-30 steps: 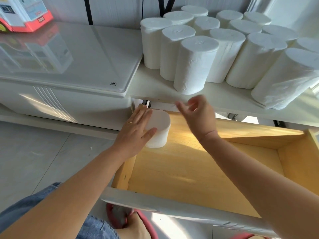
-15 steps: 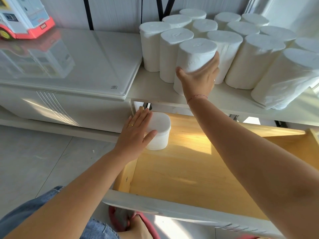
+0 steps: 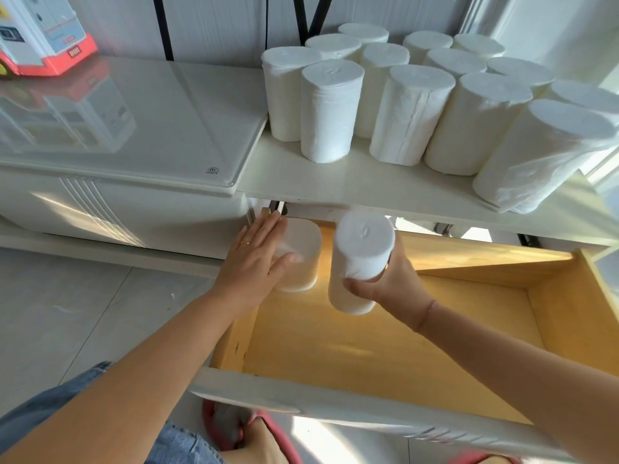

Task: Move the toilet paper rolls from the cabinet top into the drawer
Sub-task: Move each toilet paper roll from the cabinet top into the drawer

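Several white toilet paper rolls (image 3: 412,112) stand upright on the white cabinet top (image 3: 351,185). Below it the wooden drawer (image 3: 385,356) is pulled out. One roll (image 3: 301,252) stands in the drawer's back left corner, and my left hand (image 3: 258,259) rests flat against its side with straight fingers. My right hand (image 3: 392,283) grips another roll (image 3: 360,259) around its lower half and holds it upright above the drawer floor, just right of the first roll.
A glossy white appliance with a glass lid (image 3: 134,128) sits left of the cabinet top, with a red and white box (image 3: 43,38) behind it. The drawer's white front rail (image 3: 335,403) is nearest me. Grey floor tiles (image 3: 83,313) lie to the left.
My right hand took the front roll off the cabinet top and brought it down into the drawer opening. My left hand stayed against the roll in the corner.
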